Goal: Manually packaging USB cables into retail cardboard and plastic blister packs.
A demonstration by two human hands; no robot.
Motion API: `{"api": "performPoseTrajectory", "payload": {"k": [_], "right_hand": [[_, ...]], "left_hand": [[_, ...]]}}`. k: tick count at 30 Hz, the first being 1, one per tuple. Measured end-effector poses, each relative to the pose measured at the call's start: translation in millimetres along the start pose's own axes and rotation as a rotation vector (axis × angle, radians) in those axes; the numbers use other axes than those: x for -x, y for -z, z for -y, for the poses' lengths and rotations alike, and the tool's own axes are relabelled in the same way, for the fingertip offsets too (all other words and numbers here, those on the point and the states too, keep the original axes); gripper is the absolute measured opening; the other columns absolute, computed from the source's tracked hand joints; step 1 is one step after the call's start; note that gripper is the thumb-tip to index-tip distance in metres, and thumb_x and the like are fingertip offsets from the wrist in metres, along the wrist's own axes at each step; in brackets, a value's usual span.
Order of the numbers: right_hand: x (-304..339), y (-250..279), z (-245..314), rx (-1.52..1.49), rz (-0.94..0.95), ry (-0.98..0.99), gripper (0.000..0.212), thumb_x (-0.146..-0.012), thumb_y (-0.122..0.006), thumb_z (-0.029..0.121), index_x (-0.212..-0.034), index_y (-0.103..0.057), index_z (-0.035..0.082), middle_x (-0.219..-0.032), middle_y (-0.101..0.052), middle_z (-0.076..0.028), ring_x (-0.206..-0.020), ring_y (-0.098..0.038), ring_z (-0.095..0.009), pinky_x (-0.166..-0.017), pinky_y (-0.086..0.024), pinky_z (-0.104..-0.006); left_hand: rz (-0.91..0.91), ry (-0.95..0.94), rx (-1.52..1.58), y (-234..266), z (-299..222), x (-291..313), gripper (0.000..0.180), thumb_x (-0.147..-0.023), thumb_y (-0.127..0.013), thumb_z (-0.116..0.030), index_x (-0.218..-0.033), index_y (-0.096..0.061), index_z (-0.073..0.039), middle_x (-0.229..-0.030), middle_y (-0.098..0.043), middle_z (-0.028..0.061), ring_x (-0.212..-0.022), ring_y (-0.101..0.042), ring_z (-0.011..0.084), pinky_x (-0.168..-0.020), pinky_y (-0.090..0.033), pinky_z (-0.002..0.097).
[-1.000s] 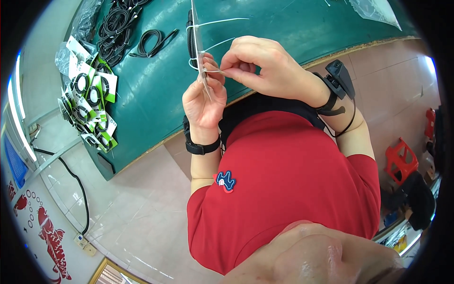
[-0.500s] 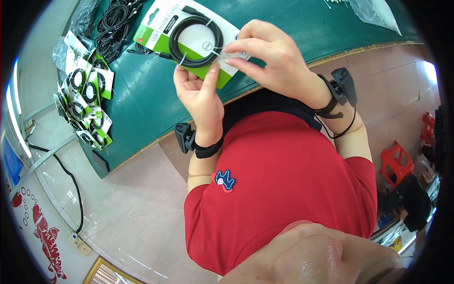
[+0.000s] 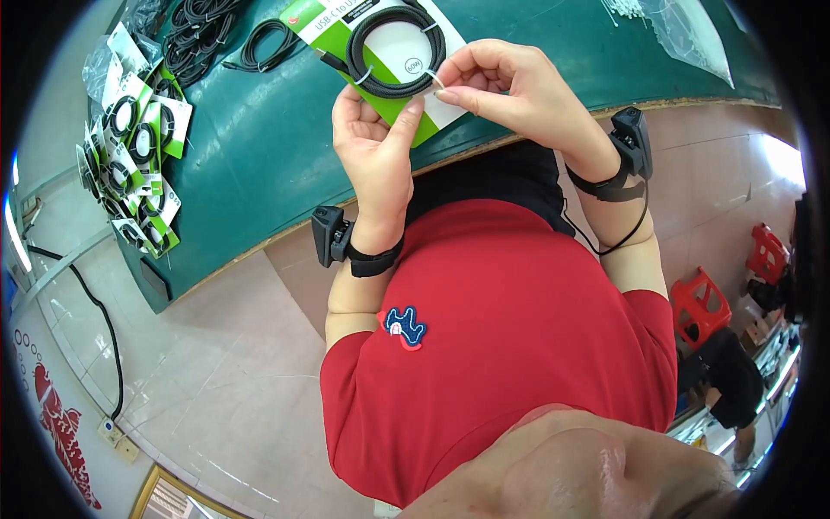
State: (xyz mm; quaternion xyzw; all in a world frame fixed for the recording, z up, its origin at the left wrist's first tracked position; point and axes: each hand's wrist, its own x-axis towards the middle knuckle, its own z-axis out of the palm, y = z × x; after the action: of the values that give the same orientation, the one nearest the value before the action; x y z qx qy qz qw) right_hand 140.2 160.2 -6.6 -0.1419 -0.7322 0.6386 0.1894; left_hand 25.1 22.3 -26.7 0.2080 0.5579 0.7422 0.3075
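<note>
A green and white backing card [image 3: 328, 41] carries a coiled black USB cable [image 3: 393, 89] on its front, at the near edge of the table. My left hand [image 3: 376, 147] grips the card's lower left edge, thumb on the front and the other fingers behind it. A thin white tie [image 3: 436, 79] goes round the coil at its lower right. Its free end is pinched between the thumb and index finger of my right hand [image 3: 523, 93]. Another tie holds the coil at its lower left.
Several carded cables [image 3: 143, 143] lie piled along the table's left end. Behind them are loose black cable bundles [image 3: 201, 39] and one separate coil [image 3: 264, 45]. At the far right, a clear plastic bag [image 3: 692, 43] lies near loose white ties [image 3: 624, 9]. Red stools [image 3: 700, 304] stand on the floor.
The card has shifted right and upward in view, along with both hands. My right fingers have closed in on the tie's end and bend it outward from the coil.
</note>
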Motion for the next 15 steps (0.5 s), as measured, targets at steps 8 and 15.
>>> {"api": "performPoseTrajectory", "payload": {"k": [8,15], "right_hand": [[-2.3,3.8,0.1,0.059,0.010,-0.004,0.015,-0.092,-0.061,0.009,-0.101,-0.061,-0.003,-0.082,-0.064,-0.004,-0.073,-0.060,-0.005,-0.065,-0.050,-0.0185],[-7.6,7.9,-14.1,-0.037,0.026,-0.100,0.014,-0.092,-0.062,0.008,-0.101,-0.062,-0.003,-0.085,-0.066,-0.005,-0.075,-0.063,-0.007,-0.069,-0.052,-0.0197]], "left_hand": [[0.034,0.124,0.060,1.5,0.8,3.0,0.048,-0.083,-0.063,0.009,-0.125,-0.040,0.005,-0.114,-0.060,0.0150,-0.107,-0.059,0.0184,-0.091,-0.049,0.0288],[0.035,0.202,0.075,4.2,7.4,4.7,0.045,-0.084,-0.060,0.010,-0.124,-0.038,0.005,-0.115,-0.059,0.0151,-0.108,-0.059,0.0186,-0.093,-0.049,0.0293]]}}
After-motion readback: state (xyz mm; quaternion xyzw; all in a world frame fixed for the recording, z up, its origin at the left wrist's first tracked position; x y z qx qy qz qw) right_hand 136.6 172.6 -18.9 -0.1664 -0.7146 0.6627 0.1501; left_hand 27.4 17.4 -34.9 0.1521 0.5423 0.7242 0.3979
